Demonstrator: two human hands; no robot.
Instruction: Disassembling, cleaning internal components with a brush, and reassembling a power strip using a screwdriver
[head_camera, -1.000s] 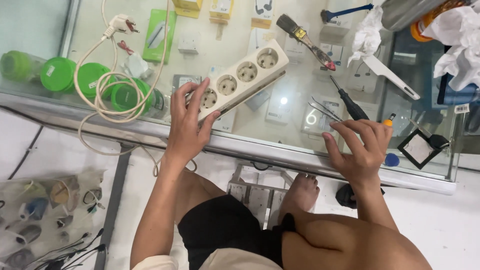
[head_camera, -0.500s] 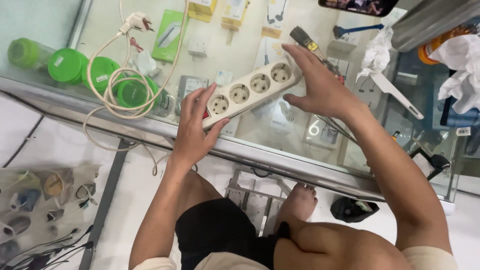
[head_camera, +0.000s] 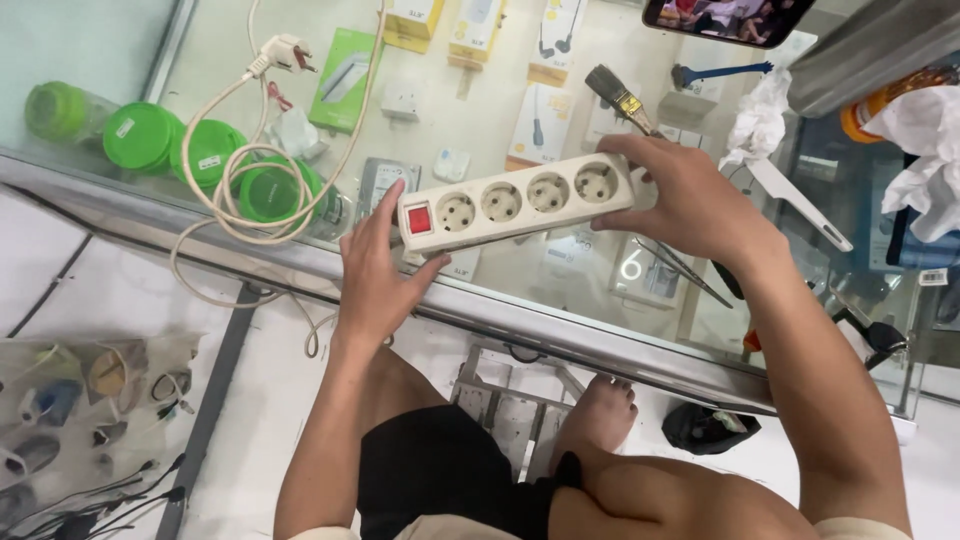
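A glass counter (head_camera: 560, 335) runs slantwise across the view, with small packaged goods showing on the shelf beneath the glass. On it lies the power strip (head_camera: 515, 203), a long cream bar with four round sockets and a red switch at its near end, tilted a little and held at both ends just above or on the glass; which, I cannot tell. The right hand (head_camera: 690, 200) grips the far end, fingers curled over the top edge and thumb under the near side, clamped on the strip. The left hand (head_camera: 372, 275) is at the switch end, fingers together and stretched along the strip's end and underside, thumb spread out below its front edge, so it supports rather than clenches. The strip's white cable (head_camera: 255, 190) loops in a loose coil to the left and ends in a plug (head_camera: 283, 53) lying near the counter's far side. Under the coil stand green jars (head_camera: 170, 150) inside the case. A paintbrush (head_camera: 618, 98) lies just beyond the right hand, and tweezers (head_camera: 680, 268) lie just beside that wrist. Crumpled white tissue (head_camera: 760, 118) sits further right, and a phone (head_camera: 725, 18) at the top edge.
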